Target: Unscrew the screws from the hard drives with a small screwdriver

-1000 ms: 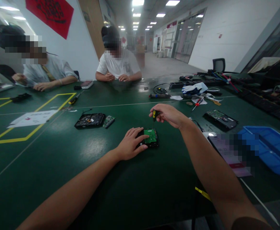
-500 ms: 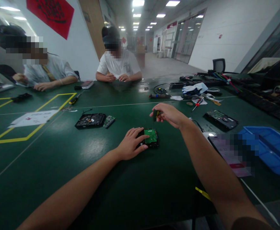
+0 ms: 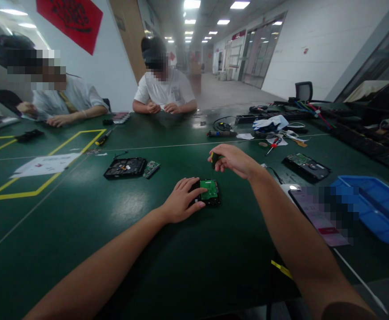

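A hard drive (image 3: 210, 201) lies on the green table with its green circuit board (image 3: 209, 188) facing up. Across its left part my left hand (image 3: 185, 200) is laid, fingers over the far side and thumb near the close edge, gripping it against the table. My right hand (image 3: 236, 161) is closed around the black and yellow handle of a screwdriver (image 3: 214, 159). The thin shaft points straight down to the far right part of the drive. Where exactly the tip touches is too small to tell.
Left of the drive lie an opened hard drive (image 3: 125, 168) and a loose circuit board (image 3: 152, 169). Another drive (image 3: 306, 167), a blue tray (image 3: 374, 209), a phone (image 3: 309, 213) and a red screwdriver (image 3: 274, 144) are on the right. Two people sit across the table.
The screwdriver handle has turned slightly in my right hand, and those fingers have shifted a little. My left hand and the hard drive stay in place.
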A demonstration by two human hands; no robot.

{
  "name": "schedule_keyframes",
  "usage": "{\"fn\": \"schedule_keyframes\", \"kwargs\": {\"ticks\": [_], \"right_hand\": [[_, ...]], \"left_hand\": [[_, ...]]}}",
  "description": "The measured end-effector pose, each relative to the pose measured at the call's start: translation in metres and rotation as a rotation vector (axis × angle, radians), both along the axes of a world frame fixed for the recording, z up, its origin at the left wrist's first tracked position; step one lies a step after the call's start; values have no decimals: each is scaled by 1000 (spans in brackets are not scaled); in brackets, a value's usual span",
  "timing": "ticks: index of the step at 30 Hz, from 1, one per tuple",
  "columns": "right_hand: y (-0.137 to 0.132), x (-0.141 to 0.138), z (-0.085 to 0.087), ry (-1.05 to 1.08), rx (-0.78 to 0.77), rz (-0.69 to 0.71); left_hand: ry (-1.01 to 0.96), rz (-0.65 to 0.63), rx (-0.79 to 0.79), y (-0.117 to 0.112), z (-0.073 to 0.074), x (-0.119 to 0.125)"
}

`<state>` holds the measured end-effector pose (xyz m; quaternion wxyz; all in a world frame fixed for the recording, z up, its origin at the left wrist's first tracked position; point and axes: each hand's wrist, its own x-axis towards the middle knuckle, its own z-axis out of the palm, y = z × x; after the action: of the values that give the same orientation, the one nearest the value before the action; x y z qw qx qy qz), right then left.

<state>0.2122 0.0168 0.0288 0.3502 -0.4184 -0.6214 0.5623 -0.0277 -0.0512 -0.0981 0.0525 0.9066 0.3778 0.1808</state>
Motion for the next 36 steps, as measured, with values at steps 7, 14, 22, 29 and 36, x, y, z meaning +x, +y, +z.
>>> {"fn": "schedule_keyframes", "kwargs": {"ticks": [7, 14, 22, 29, 36], "right_hand": [[3, 2, 0, -44, 25, -2], [3, 4, 2, -78, 95, 30], [0, 1, 2, -42, 33, 10], [-3, 1, 5, -34, 57, 46], [-4, 4, 7, -42, 44, 106]], "left_hand": [[-9, -2, -1, -1, 1, 0], [-16, -3, 2, -1, 1, 0], [-3, 0, 4, -1, 1, 0], [-13, -2, 6, 0, -2, -1], [-3, 3, 7, 1, -2, -1]]}}
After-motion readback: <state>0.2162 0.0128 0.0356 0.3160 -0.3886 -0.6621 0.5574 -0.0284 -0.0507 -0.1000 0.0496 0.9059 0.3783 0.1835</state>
